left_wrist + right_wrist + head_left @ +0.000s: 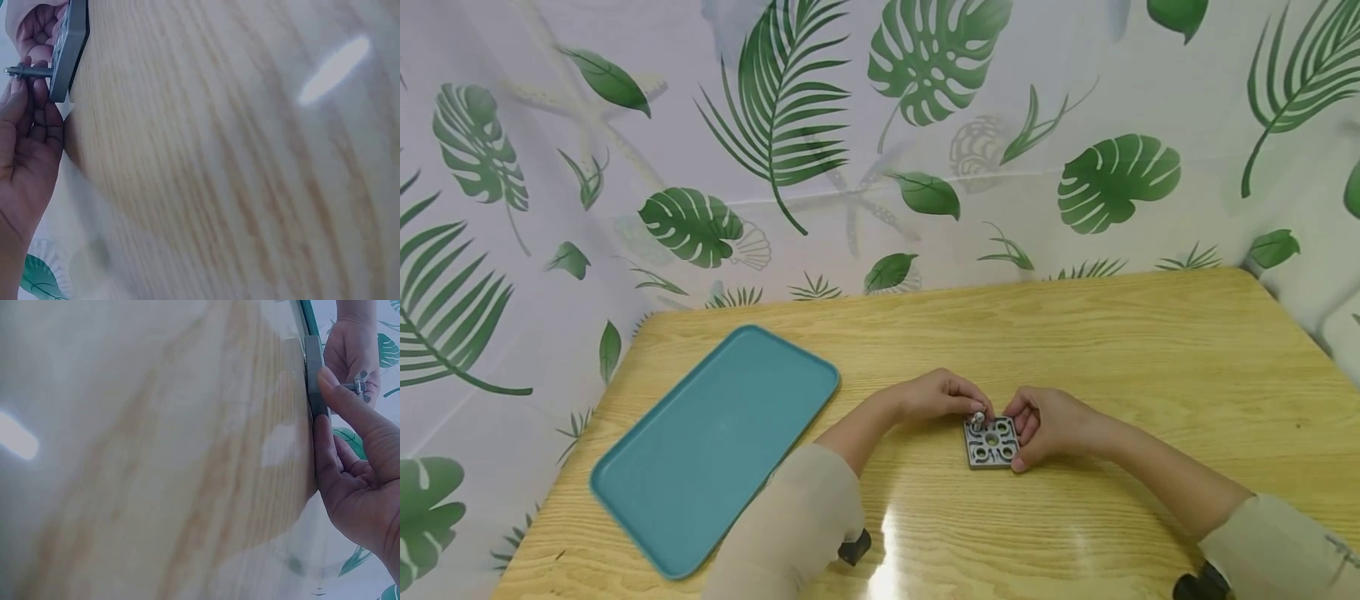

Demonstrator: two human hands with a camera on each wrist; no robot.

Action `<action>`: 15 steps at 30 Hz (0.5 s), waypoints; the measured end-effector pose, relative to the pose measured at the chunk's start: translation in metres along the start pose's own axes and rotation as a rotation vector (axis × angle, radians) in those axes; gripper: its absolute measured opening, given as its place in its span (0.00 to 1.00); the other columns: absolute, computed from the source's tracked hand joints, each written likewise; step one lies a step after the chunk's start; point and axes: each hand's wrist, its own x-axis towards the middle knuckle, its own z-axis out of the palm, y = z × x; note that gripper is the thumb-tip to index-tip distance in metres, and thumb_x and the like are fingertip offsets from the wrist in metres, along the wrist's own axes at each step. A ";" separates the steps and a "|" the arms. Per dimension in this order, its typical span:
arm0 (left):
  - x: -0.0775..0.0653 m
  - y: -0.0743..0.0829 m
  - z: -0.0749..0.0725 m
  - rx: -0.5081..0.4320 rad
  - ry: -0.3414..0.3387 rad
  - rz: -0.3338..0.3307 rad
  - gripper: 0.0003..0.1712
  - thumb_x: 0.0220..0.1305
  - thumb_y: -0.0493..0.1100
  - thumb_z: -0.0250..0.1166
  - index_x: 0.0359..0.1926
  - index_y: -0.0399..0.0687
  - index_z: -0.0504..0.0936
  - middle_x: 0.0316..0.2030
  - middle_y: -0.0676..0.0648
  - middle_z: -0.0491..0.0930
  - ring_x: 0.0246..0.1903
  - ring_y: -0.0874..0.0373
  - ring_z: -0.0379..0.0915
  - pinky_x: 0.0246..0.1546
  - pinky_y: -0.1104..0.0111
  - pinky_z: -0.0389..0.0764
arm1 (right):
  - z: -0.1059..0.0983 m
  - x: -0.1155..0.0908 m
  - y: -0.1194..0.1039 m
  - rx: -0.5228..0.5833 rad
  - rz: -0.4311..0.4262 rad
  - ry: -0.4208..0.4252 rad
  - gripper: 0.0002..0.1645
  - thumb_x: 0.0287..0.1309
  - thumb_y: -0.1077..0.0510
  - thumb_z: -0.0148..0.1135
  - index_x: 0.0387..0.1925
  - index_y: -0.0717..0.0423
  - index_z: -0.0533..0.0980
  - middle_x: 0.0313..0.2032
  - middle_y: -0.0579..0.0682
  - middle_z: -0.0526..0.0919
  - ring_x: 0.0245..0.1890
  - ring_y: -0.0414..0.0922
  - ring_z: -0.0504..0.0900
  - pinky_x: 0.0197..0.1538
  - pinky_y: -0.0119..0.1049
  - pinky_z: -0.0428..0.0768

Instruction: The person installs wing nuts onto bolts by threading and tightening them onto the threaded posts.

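Observation:
A square grey metal plate (992, 461) with several round holes lies on the wooden table. From its far left corner rises a threaded bolt (39, 72), standing square to the plate's face. Near the bolt's top sits a small wing nut (360, 382). My left hand (936, 396) pinches at the wing nut with its fingertips, coming in from the left. With thumb and fingers on the right edge, my right hand (1056, 425) holds the plate; its thumb lies at the near right corner.
A teal rectangular tray (715, 450) lies on the left part of the wooden table (1150, 350). A white cloth (850, 167) printed with green leaves hangs behind the table's far edge and down its left side.

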 end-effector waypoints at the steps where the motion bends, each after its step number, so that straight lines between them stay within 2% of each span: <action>1: 0.000 -0.001 0.001 0.005 0.020 0.005 0.14 0.71 0.37 0.52 0.48 0.36 0.81 0.46 0.42 0.82 0.41 0.68 0.73 0.46 0.79 0.73 | 0.000 0.000 0.000 0.001 -0.001 0.001 0.37 0.30 0.63 0.80 0.43 0.71 0.69 0.32 0.54 0.76 0.32 0.45 0.77 0.34 0.30 0.79; 3: -0.002 -0.003 0.004 0.004 0.086 0.009 0.14 0.71 0.37 0.53 0.49 0.37 0.81 0.47 0.43 0.82 0.43 0.67 0.74 0.47 0.78 0.74 | 0.000 -0.001 -0.001 0.002 -0.003 0.001 0.37 0.30 0.63 0.80 0.43 0.71 0.69 0.32 0.54 0.76 0.32 0.45 0.77 0.34 0.29 0.79; 5: -0.005 -0.005 0.009 0.012 0.199 0.005 0.15 0.70 0.39 0.53 0.50 0.39 0.81 0.47 0.44 0.83 0.46 0.65 0.76 0.49 0.77 0.74 | 0.000 -0.001 -0.001 0.000 -0.002 0.004 0.37 0.30 0.63 0.80 0.43 0.70 0.69 0.32 0.53 0.76 0.32 0.45 0.76 0.34 0.29 0.79; 8: -0.010 -0.004 0.023 -0.032 0.452 -0.020 0.14 0.70 0.39 0.55 0.50 0.38 0.81 0.45 0.45 0.83 0.48 0.61 0.77 0.49 0.76 0.75 | 0.000 -0.001 0.000 0.004 0.003 0.014 0.37 0.29 0.63 0.80 0.43 0.70 0.70 0.31 0.53 0.76 0.31 0.44 0.76 0.34 0.29 0.79; 11: -0.017 -0.002 0.041 -0.092 0.721 -0.061 0.13 0.68 0.35 0.55 0.49 0.39 0.82 0.43 0.46 0.84 0.46 0.59 0.78 0.45 0.76 0.76 | 0.001 0.000 0.000 0.010 0.003 0.018 0.37 0.29 0.64 0.80 0.43 0.71 0.70 0.31 0.53 0.76 0.31 0.44 0.76 0.34 0.29 0.79; 13: -0.023 0.001 0.055 -0.141 0.842 -0.076 0.14 0.65 0.32 0.55 0.48 0.38 0.82 0.43 0.45 0.84 0.43 0.59 0.78 0.41 0.76 0.77 | 0.001 0.000 0.001 0.013 0.002 0.019 0.37 0.28 0.64 0.80 0.43 0.71 0.70 0.31 0.53 0.76 0.31 0.44 0.77 0.34 0.29 0.79; 15: -0.030 0.003 0.068 -0.188 0.910 -0.087 0.17 0.61 0.31 0.54 0.49 0.39 0.82 0.44 0.46 0.83 0.42 0.60 0.76 0.39 0.75 0.76 | 0.001 0.000 0.000 0.014 -0.001 0.018 0.37 0.28 0.64 0.80 0.43 0.71 0.70 0.30 0.53 0.76 0.31 0.44 0.77 0.34 0.29 0.79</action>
